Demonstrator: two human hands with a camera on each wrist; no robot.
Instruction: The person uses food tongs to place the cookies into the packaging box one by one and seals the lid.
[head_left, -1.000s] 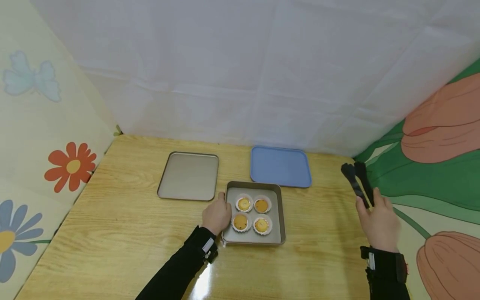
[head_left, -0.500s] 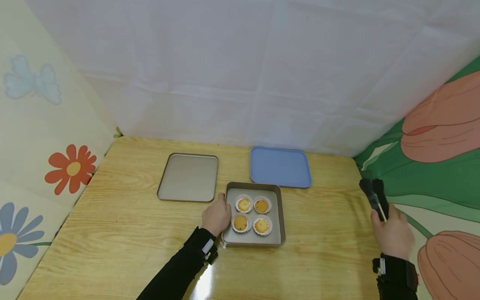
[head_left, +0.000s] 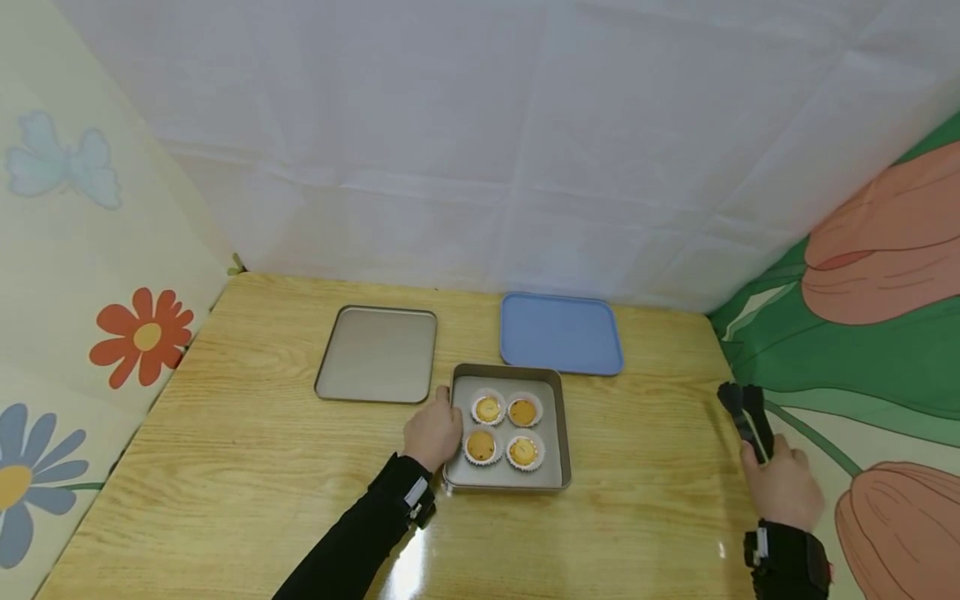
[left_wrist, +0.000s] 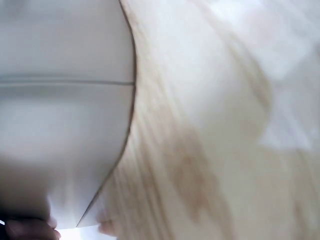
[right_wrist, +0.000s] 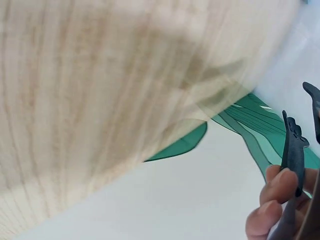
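In the head view my left hand grips the left wall of a square metal baking pan at mid-table. Inside the pan sit several small yellow-orange tarts in white paper cups. The left wrist view shows the pan's outer wall close up, with blurred fingertips at the bottom left. Over by the table's right edge, my right hand holds black tongs, tips pointing away from me and slightly apart. Fingers curl round the tongs' arm in the right wrist view.
A flat metal tray lies behind and left of the pan. Just behind the pan lies a blue tray. White cloth hangs at the back, and printed panels flank the wooden table on both sides.
My right hand has moved right and then nearer to me, carrying the tongs to the table's right edge. The left hand, the pan and the tarts stay where they were.
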